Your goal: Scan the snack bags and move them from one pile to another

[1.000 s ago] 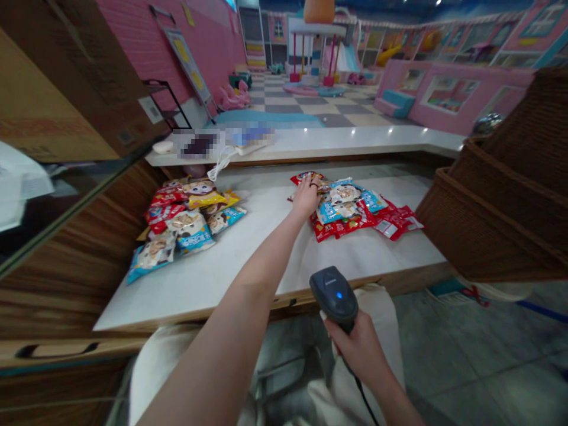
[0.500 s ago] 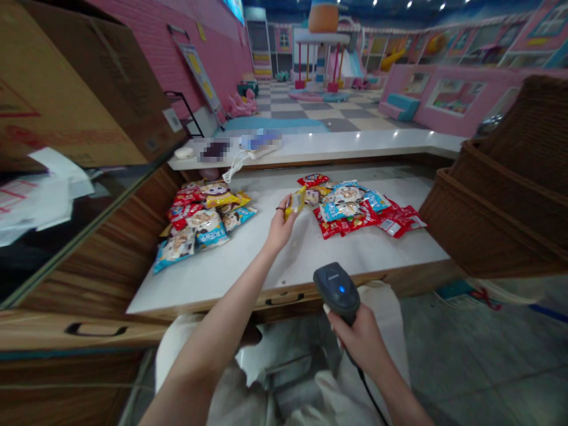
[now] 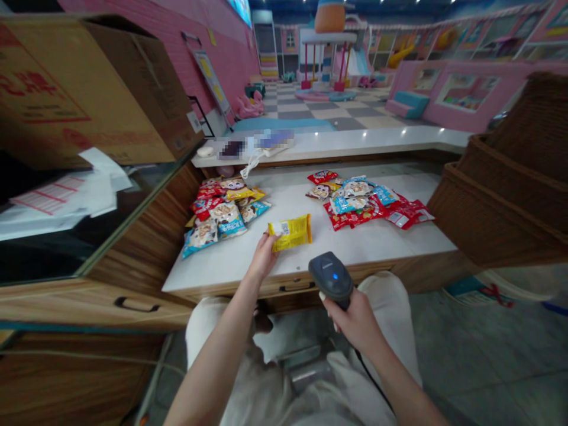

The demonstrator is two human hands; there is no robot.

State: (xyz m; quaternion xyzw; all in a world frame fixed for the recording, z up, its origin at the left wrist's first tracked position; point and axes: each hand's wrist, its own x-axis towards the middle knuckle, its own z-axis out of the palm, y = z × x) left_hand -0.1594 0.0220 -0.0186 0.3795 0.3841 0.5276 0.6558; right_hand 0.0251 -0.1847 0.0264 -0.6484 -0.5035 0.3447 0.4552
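My left hand (image 3: 265,255) grips the left end of a yellow snack packet (image 3: 293,233), its printed back with a white label patch turned up, just above the white desk (image 3: 306,260). In my right hand (image 3: 357,316) is a dark barcode scanner (image 3: 331,275) with a lit blue light, its head pointing toward the packet; a black cable runs down from it. Left of my left hand lies a pile of red, yellow and blue snack packets (image 3: 228,219). Farther right on the desk, another pile of packets (image 3: 357,204) has blue ones on top of red ones.
A large cardboard box (image 3: 133,89) and loose papers (image 3: 66,198) sit on the dark counter at left. Brown wicker baskets (image 3: 501,201) stand at the right. Behind the desk runs a raised white ledge (image 3: 337,142) holding blurred devices and a white cable (image 3: 252,163).
My left hand has drawn the yellow packet away from the right pile, toward me and left, and its back now faces up. The scanner stays in my right hand, hardly moved.
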